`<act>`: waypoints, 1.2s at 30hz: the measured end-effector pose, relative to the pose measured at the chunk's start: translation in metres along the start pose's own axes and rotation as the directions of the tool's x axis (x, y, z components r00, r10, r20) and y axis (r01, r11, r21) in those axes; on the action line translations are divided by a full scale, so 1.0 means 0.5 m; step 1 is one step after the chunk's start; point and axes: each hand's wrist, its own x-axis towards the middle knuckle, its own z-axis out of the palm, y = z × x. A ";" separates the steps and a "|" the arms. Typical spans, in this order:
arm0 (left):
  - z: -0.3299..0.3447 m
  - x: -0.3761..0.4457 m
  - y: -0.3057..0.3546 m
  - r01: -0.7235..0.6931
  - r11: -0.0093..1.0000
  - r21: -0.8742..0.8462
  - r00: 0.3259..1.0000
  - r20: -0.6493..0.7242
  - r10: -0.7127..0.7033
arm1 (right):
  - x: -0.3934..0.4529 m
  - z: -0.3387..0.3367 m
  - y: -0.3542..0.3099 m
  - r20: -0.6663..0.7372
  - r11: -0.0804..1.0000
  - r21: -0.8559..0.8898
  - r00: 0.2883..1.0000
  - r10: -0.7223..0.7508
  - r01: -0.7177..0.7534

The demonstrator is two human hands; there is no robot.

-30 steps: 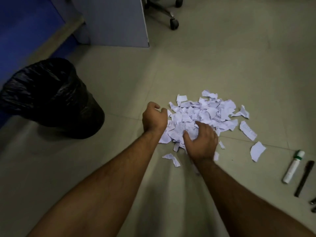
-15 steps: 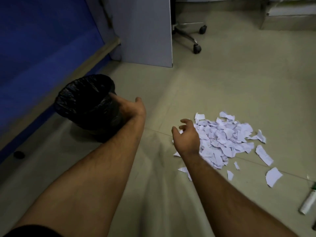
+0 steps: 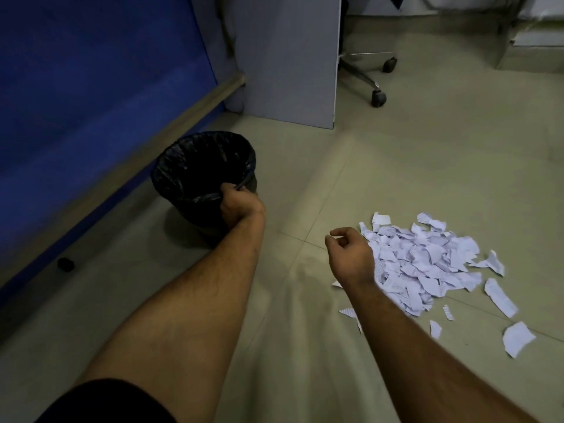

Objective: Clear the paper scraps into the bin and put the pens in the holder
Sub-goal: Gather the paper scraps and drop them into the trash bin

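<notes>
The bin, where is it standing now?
In the head view the bin stands left of centre by the blue wall, its rim gripped by the left hand.

The bin (image 3: pixel 195 175) wears a glossy, crinkled black plastic liner. White paper scraps (image 3: pixel 427 264) look matt and torn. The floor (image 3: pixel 396 166) is smooth tile.

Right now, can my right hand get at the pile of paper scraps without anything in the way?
Probably yes. The right hand hangs loosely curled and holds nothing, right at the near edge of the paper scraps on the floor, with nothing between them. The left hand is busy gripping the bin rim.
</notes>
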 end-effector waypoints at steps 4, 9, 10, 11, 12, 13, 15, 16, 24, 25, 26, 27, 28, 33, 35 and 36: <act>0.033 -0.071 0.002 -0.077 0.997 0.020 0.997 0.013 0.077 | 0.007 -0.049 0.041 -0.042 0.997 -0.070 0.999 0.013 -0.016; 0.086 -0.169 -0.021 -0.282 0.958 -0.059 0.955 0.074 0.286 | 0.017 -0.112 0.150 -0.039 0.962 -0.273 0.999 -0.028 0.017; 0.095 -0.183 -0.025 -0.323 0.943 -0.078 0.940 0.089 0.329 | 0.015 -0.123 0.170 -0.034 0.951 -0.309 0.999 -0.015 0.004; 0.105 -0.193 -0.029 -0.354 0.931 -0.089 0.927 0.102 0.362 | 0.015 -0.132 0.189 -0.028 0.937 -0.348 1.000 -0.012 0.001; 0.113 -0.205 -0.032 -0.375 0.923 -0.089 0.917 0.109 0.383 | 0.012 -0.144 0.207 -0.017 0.918 -0.398 1.000 -0.010 0.002; 0.119 -0.210 -0.035 -0.392 0.915 -0.092 0.910 0.105 0.401 | 0.014 -0.150 0.225 -0.002 0.891 -0.454 1.000 -0.011 0.009; 0.133 -0.221 -0.039 -0.411 0.905 -0.111 0.901 0.100 0.422 | 0.016 -0.167 0.259 0.036 0.832 -0.555 0.999 0.027 -0.003; 0.134 -0.221 -0.041 -0.413 0.903 -0.121 0.900 0.098 0.425 | 0.016 -0.171 0.272 0.062 0.809 -0.588 0.996 0.066 -0.017; 0.140 -0.285 -0.040 -0.470 0.854 -0.226 0.864 0.079 0.496 | 0.001 -0.177 0.304 0.058 0.852 -0.523 0.996 0.065 -0.025; 0.139 -0.297 -0.046 -0.517 0.821 -0.241 0.831 0.091 0.549 | 0.002 -0.177 0.297 0.048 0.868 -0.497 0.998 0.041 -0.011; 0.139 -0.309 -0.053 -0.568 0.784 -0.251 0.785 0.121 0.608 | 0.004 -0.179 0.289 0.038 0.885 -0.466 0.999 0.018 0.002; 0.144 -0.320 -0.063 -0.618 0.746 -0.247 0.736 0.151 0.660 | 0.008 -0.181 0.278 0.026 0.901 -0.433 1.000 0.003 0.008; 0.152 -0.328 -0.076 -0.659 0.715 -0.232 0.693 0.182 0.697 | 0.014 -0.181 0.272 0.014 0.916 -0.401 1.000 -0.006 0.011; 0.198 -0.361 -0.141 -0.770 0.636 -0.053 0.538 0.481 0.692 | 0.037 -0.198 0.259 -0.001 0.927 -0.372 0.998 -0.056 0.052; 0.222 -0.375 -0.165 -0.803 0.590 0.083 0.473 0.691 0.547 | 0.044 -0.212 0.276 0.029 0.877 -0.476 0.998 -0.057 0.064; 0.235 -0.376 -0.175 -0.830 0.535 0.159 0.441 0.774 0.454 | 0.048 -0.220 0.284 0.039 0.835 -0.546 0.998 -0.055 0.067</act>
